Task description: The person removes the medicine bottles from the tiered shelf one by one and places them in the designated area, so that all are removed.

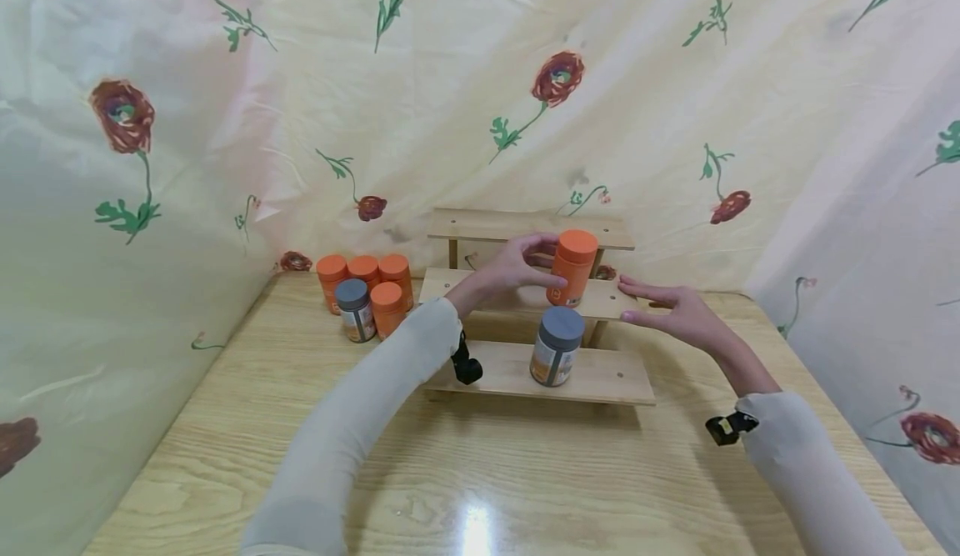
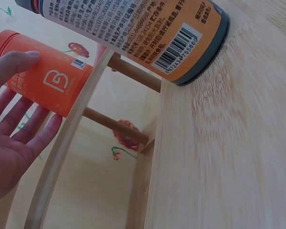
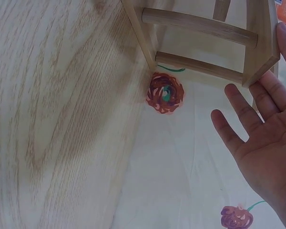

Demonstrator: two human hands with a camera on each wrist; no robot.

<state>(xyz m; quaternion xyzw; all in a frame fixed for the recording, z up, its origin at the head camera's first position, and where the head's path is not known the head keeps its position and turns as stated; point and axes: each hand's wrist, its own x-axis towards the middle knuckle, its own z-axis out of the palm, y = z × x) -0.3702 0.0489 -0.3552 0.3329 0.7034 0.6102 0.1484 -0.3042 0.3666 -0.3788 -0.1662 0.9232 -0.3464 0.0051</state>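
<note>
An orange jar (image 1: 573, 268) with an orange lid stands upright at the right part of the middle shelf board (image 1: 495, 289). My left hand (image 1: 513, 268) grips this jar from its left side, thumb in front and fingers behind. In the left wrist view, the base of the orange jar (image 2: 47, 71) is right at the board. My right hand (image 1: 678, 314) is at the right end of the same board, its fingers mostly straight and fingertips touching the edge. A jar with a dark grey lid (image 1: 557, 348) stands on the lowest board (image 1: 495, 364), below the orange one.
Left of the wooden three-step rack, several orange jars (image 1: 363, 271) and another grey-lidded jar (image 1: 356, 313) stand grouped on the wooden table (image 1: 525, 481). The top board (image 1: 510, 224) sits near a flower-printed cloth (image 1: 450, 106) that hangs behind and at both sides.
</note>
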